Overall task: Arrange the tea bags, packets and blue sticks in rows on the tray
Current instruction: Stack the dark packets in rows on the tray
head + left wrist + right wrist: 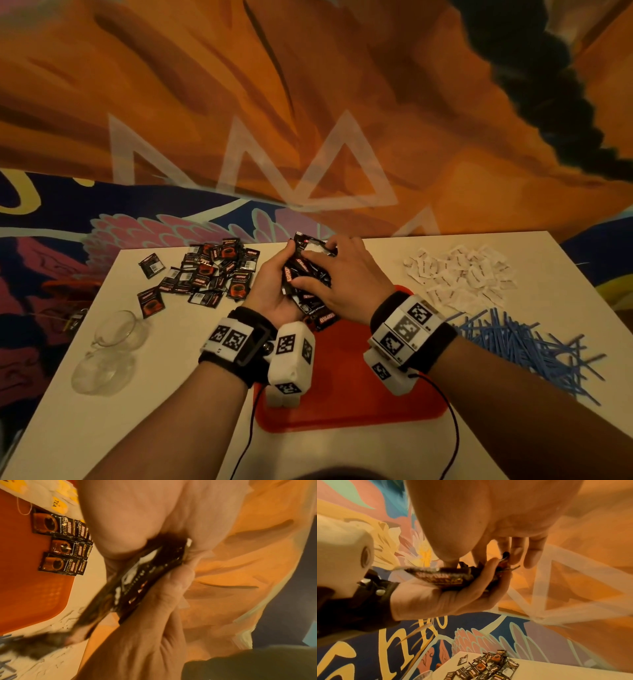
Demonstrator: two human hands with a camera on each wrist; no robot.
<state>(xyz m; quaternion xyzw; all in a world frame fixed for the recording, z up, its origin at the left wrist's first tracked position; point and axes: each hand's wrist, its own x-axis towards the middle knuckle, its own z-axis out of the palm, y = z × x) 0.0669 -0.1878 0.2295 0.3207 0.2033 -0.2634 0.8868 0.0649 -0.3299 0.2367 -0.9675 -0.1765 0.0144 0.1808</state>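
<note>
Both hands are raised together over the red tray. My left hand cups a stack of black coffee packets from below. My right hand lies on top, its thumb and fingers pinching the stack. The left wrist view shows the held stack blurred, and below it short overlapping rows of packets on the tray, beside tea bags with yellow tags. A loose packet pile lies at the left, white tea bags at the right and blue sticks nearer.
Two clear glass cups stand near the white table's left edge. A painted wall runs just behind the table. Thin black cables hang from both wrist cameras over the tray's near side.
</note>
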